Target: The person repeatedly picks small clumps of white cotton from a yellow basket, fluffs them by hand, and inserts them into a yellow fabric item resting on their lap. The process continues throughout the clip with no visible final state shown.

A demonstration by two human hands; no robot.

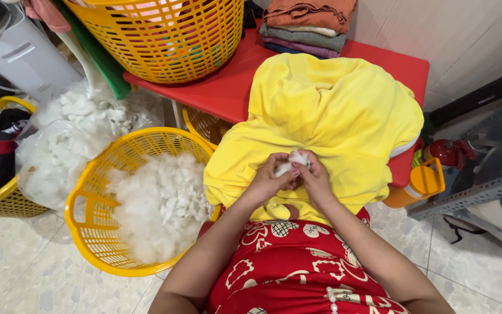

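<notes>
Over the soft yellow cover (332,116), both hands' grips pinch fluffy white stuffing (293,160).

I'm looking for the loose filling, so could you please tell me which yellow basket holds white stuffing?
The yellow basket on the floor beside the left hand; the others hold clothes or stand under the red table.

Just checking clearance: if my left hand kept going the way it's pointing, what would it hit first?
Your left hand points up and right, so it likely meets the white stuffing it pinches, then the yellow cloth.
</notes>
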